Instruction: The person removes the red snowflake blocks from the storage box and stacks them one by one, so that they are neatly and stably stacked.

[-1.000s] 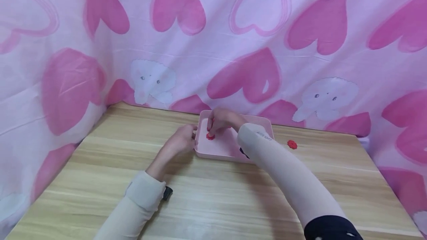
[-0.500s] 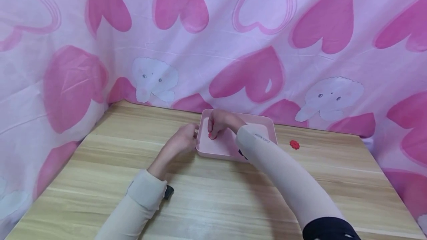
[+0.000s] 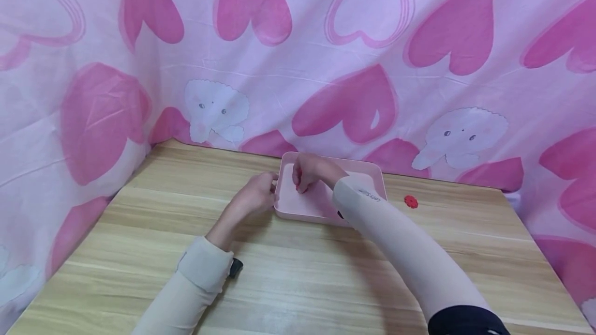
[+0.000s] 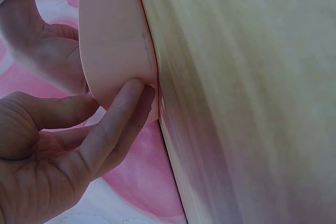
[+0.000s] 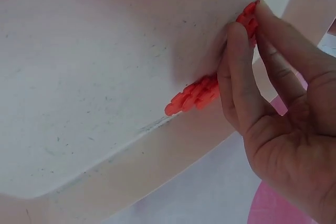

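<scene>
A shallow pink tray (image 3: 302,216) stands at the back of the table. My right hand (image 3: 311,170) reaches into its left part, with thumb and fingers pinching a small red disc with a notched, flower-like edge (image 5: 249,18). Close beside those fingers, more red notched pieces (image 5: 189,98) lie along the tray's wall, partly hidden behind the hand. My left hand (image 3: 255,194) is at the tray's left side. In the left wrist view its fairly straight fingertips (image 4: 131,90) press the outer wall near a corner, and another digit meets the rim.
One more red notched disc (image 3: 411,201) lies on the wooden table (image 3: 298,283) to the right of the tray. A pink cloth with hearts (image 3: 344,102) hangs right behind the table's back edge and along the left side.
My right fingers have closed over the red disc that showed on the tray floor, and the hand has shifted slightly right. The left hand stays against the tray.
</scene>
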The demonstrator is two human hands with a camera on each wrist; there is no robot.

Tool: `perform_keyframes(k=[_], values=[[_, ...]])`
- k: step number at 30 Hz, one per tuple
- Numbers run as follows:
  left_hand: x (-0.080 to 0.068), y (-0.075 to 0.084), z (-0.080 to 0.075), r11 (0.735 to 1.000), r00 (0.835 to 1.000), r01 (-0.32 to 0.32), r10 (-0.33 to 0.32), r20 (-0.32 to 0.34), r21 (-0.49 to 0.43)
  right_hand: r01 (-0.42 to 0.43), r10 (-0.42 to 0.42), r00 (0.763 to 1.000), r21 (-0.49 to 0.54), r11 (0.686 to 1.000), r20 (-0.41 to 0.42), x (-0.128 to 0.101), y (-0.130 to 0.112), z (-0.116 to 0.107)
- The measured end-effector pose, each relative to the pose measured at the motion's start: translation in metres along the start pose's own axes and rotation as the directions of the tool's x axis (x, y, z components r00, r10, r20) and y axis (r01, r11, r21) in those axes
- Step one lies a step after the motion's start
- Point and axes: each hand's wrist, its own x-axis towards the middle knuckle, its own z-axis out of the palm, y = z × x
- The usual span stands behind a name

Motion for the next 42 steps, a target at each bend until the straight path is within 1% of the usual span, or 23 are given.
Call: perform_keyframes(k=[5,8,12,15,21,25,30,36,42], values=[[0.000,0.002,0.000,1.000,1.000,-0.008,0.008,-0.004,0.005,-0.020,0.019,1.000,-0.048,0.999,-0.009,-0.003,0.003,0.000],[0.000,0.002,0.001,1.000,1.000,0.001,-0.001,-0.001,0.000,-0.036,0.035,0.999,-0.026,0.999,-0.016,-0.003,0.007,0.001],[0.000,0.003,0.001,1.000,1.000,0.004,-0.004,-0.005,0.007,-0.052,0.053,0.998,0.058,0.997,-0.020,-0.003,0.013,0.003],[0.000,0.004,0.001,1.000,1.000,0.007,-0.007,-0.003,0.012,-0.066,0.068,0.997,0.083,0.994,-0.029,-0.005,0.016,0.002],[0.000,0.006,0.003,0.999,0.999,0.042,-0.041,0.012,-0.020,-0.094,0.097,0.995,0.088,0.992,-0.032,-0.011,0.023,-0.003],[0.000,0.008,0.003,0.998,0.998,0.055,-0.055,0.011,-0.015,-0.100,0.104,0.994,0.079,0.992,-0.039,-0.016,0.028,-0.010],[0.000,0.008,0.003,0.998,0.998,0.054,-0.054,0.011,-0.008,-0.118,0.122,0.991,0.061,0.991,-0.061,-0.023,0.034,-0.021],[-0.001,0.008,0.002,0.999,0.999,0.048,-0.048,0.015,-0.004,-0.158,0.164,0.986,0.119,0.980,-0.042,-0.034,0.042,-0.033],[-0.002,0.005,0.000,0.999,0.999,0.047,-0.047,0.018,-0.003,-0.182,0.192,0.980,0.149,0.972,-0.053,-0.046,0.051,-0.044]])
